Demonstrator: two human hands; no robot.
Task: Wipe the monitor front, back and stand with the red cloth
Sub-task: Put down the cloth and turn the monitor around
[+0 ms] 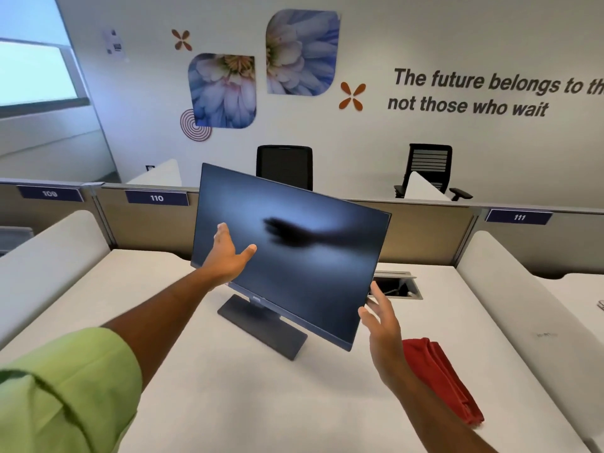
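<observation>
A black monitor (294, 243) with a dark, blank screen stands on its flat rectangular stand (261, 325) in the middle of the white desk (228, 387). The screen faces me and is turned a little to the right. My left hand (228, 253) is open in front of the screen's lower left part, fingers spread. My right hand (380, 318) is open beside the screen's lower right corner, fingers straight, holding nothing. Whether either hand touches the monitor is unclear. The folded red cloth (441, 377) lies on the desk just right of my right forearm.
An open cable hatch (395, 286) sits in the desk behind the monitor's right side. White padded dividers (49, 256) flank the desk on both sides. A low partition (425, 237) with number plates runs behind. Two black office chairs (284, 166) stand beyond it.
</observation>
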